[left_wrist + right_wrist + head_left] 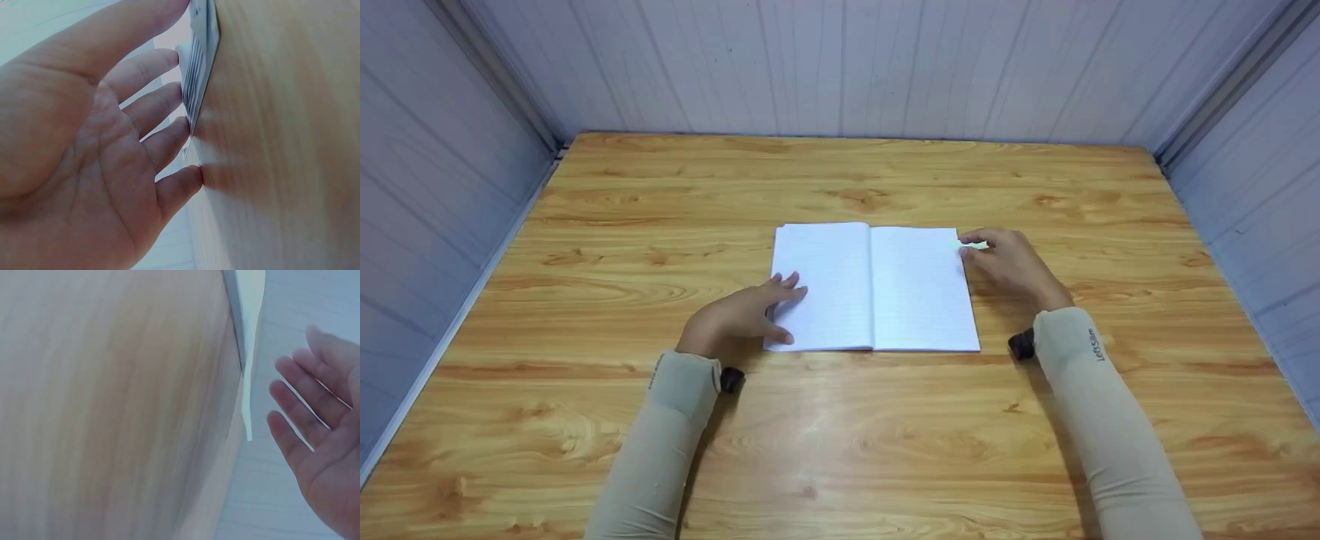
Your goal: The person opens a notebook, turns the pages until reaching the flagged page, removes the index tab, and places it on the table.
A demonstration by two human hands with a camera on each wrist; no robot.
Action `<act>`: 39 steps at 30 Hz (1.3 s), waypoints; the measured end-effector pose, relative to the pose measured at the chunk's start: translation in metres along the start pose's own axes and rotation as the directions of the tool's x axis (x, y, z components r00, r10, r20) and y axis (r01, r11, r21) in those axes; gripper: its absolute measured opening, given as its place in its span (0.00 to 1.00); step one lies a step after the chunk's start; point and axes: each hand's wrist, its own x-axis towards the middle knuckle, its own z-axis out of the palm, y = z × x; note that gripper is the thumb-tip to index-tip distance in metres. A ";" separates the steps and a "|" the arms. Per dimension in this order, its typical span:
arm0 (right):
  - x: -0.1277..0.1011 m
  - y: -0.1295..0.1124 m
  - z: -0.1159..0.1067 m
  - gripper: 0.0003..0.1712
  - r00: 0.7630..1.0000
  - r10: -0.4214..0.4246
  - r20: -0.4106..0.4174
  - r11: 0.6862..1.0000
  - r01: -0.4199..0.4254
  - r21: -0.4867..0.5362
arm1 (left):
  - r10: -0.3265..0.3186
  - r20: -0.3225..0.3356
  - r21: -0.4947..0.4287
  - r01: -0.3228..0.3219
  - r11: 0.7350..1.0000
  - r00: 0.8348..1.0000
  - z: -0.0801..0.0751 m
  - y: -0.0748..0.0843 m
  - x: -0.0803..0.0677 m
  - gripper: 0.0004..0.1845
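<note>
An open lined notebook (924, 289) lies flat on the table. A pale yellowish-green paper strip (247, 408), like a sticky note, sticks out past the upper right edge of its right page. My right hand (1006, 260) hovers beside that strip. In the right wrist view its fingers (292, 396) are spread and relaxed, apart from the paper. My left hand (742, 311) rests at the left page's outer edge, thumb and fingertips on the paper. The left wrist view shows those fingers (163, 107) nearly straight along the stacked page edges (198, 73).
The wood-grain table (840, 442) extends around the notebook on all sides. Pale panelled walls (840, 67) close in the back, left and right. A small dark device (1021, 345) sits at the right wrist, another (732, 379) at the left.
</note>
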 end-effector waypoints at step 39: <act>0.030 0.014 0.000 0.16 0.987 0.156 -0.027 0.987 -0.157 -0.017 | -0.030 -0.006 -0.019 0.030 0.999 1.000 0.001 0.000 0.000 0.43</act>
